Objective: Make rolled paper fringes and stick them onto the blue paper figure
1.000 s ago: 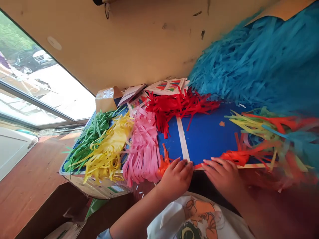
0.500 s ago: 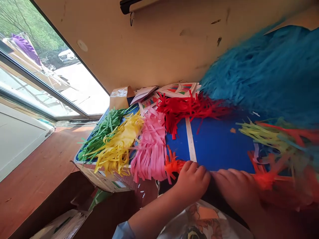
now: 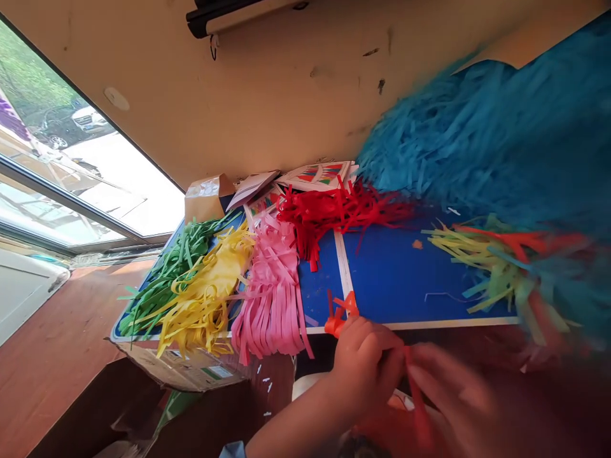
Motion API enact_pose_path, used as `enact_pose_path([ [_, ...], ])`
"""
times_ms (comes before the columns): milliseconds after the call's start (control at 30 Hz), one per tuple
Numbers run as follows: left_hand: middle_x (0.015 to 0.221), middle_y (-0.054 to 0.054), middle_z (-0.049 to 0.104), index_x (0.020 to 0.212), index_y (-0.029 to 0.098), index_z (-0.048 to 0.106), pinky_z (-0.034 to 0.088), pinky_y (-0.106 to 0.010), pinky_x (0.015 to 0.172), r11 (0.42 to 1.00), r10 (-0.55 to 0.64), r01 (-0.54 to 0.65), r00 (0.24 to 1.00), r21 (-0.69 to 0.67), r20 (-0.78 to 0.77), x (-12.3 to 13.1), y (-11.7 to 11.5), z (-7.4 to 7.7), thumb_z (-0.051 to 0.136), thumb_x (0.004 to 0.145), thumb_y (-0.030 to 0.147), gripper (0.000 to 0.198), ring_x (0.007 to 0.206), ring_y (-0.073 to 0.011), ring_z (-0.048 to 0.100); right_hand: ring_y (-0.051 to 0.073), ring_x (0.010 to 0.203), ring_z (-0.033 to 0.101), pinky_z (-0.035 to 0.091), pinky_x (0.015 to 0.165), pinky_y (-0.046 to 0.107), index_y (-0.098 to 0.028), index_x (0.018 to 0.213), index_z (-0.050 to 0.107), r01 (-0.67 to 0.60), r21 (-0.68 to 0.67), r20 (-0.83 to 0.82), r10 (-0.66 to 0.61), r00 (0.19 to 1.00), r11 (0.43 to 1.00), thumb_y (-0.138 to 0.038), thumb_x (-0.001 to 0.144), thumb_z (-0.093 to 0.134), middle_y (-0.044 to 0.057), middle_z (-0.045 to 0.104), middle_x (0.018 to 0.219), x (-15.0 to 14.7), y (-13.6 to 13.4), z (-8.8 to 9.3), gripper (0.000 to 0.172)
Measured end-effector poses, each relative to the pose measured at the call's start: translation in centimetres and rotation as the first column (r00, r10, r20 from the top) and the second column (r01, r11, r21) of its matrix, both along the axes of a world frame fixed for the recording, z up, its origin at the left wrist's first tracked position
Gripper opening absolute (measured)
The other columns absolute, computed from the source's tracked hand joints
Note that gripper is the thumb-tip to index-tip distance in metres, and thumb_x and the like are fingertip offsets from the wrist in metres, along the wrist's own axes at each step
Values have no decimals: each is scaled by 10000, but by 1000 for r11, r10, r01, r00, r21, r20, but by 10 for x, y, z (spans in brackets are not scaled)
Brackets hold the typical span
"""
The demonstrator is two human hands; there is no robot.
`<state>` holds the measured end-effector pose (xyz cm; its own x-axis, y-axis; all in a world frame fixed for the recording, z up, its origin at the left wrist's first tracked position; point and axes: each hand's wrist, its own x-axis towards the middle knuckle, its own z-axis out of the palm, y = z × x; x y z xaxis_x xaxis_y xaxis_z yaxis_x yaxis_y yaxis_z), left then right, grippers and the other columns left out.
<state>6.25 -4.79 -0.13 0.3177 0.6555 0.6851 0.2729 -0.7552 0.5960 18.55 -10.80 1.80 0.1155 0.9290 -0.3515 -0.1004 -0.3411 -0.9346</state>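
An orange-red tissue paper tassel (image 3: 335, 323) is gripped in my left hand (image 3: 360, 362), its cut fringe poking out past the fist at the table's front edge. My right hand (image 3: 458, 381), blurred, has its fingers closed on another part of this tassel, close beside the left. A length of orange paper hangs down between the hands, over my lap. Left of my hands, pink fringed tissue paper (image 3: 272, 292) lies over the table edge, with yellow fringe (image 3: 205, 286) and green fringe (image 3: 179, 277) beyond it.
On the blue table (image 3: 391, 273), red fringe (image 3: 334, 213) and printed sheets (image 3: 317, 175) lie toward the wall. A large blue fringe heap (image 3: 477, 133) fills the right, with mixed yellow and orange strips (image 3: 506, 261) before it. An open cardboard box (image 3: 86, 407) stands lower left.
The tassel's right end has swung from beyond my right hand to hanging down between the hands. My right hand has dropped lower and turned. The view has shifted right.
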Motion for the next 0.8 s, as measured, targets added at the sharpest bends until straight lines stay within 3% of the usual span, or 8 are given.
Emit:
enact_pose_path([
  [133, 744, -35, 623, 888, 180, 533, 439, -274, 611, 1000, -18, 18, 999, 2, 29, 1, -2, -2, 494, 814, 114, 107, 676, -139, 554, 146, 659, 544, 450, 595, 256, -194, 701, 576, 60, -62, -218, -72, 973, 996, -481, 692, 628, 5, 551, 681, -5, 0, 5, 291],
  [300, 710, -19, 613, 952, 178, 564, 426, -272, 609, 994, -28, 37, 996, 99, -86, -2, -1, 1, 476, 842, 128, 149, 646, -127, 540, 123, 628, 510, 431, 560, 230, -188, 700, 574, 83, -63, -224, -95, 970, 995, -463, 685, 643, -4, 529, 658, -4, -2, 0, 283],
  [400, 760, -21, 640, 903, 181, 571, 439, -276, 654, 992, -19, 33, 993, 120, -118, -5, 0, 4, 480, 839, 133, 121, 692, -128, 561, 133, 646, 540, 455, 578, 232, -190, 725, 579, 67, 6, -87, -67, 994, 998, -466, 702, 618, 11, 573, 691, -2, -3, -1, 280],
  [467, 771, -24, 648, 907, 175, 571, 445, -274, 659, 990, -16, 34, 991, 137, -130, -6, 0, 7, 483, 838, 134, 119, 698, -130, 563, 162, 703, 581, 486, 635, 261, -204, 768, 591, 54, 118, 91, -65, 994, 992, -447, 724, 595, 30, 615, 748, -1, -5, 0, 247],
  [533, 773, -30, 653, 917, 167, 572, 450, -274, 654, 988, -19, 41, 989, 150, -144, -6, -2, 8, 492, 833, 126, 124, 699, -134, 561, 183, 738, 606, 503, 696, 301, -236, 797, 601, 64, 281, 306, -153, 940, 957, -389, 741, 588, 32, 645, 796, -2, -8, 0, 164],
  [633, 785, -46, 655, 928, 149, 572, 457, -279, 651, 987, -30, 51, 990, 149, -139, -4, -5, 9, 508, 817, 99, 137, 705, -143, 558, 181, 718, 620, 509, 724, 323, -298, 820, 609, 52, 503, 509, -344, 789, 863, -273, 741, 602, -5, 669, 808, -3, -13, 0, 83],
  [733, 804, -53, 652, 940, 143, 569, 464, -278, 650, 992, -30, 44, 994, 122, -108, -1, -9, 7, 509, 810, 78, 158, 707, -141, 554, 167, 686, 622, 515, 697, 299, -319, 852, 606, 33, 532, 548, -373, 749, 846, -248, 740, 607, -27, 674, 791, -2, -16, -1, 133],
  [800, 815, -52, 650, 944, 149, 569, 470, -278, 657, 995, -27, 34, 997, 93, -76, 2, -12, 7, 509, 807, 69, 169, 712, -137, 557, 164, 687, 625, 517, 671, 279, -299, 836, 610, 51, 455, 497, -302, 814, 889, -306, 751, 592, -16, 671, 787, -1, -17, 0, 87],
])
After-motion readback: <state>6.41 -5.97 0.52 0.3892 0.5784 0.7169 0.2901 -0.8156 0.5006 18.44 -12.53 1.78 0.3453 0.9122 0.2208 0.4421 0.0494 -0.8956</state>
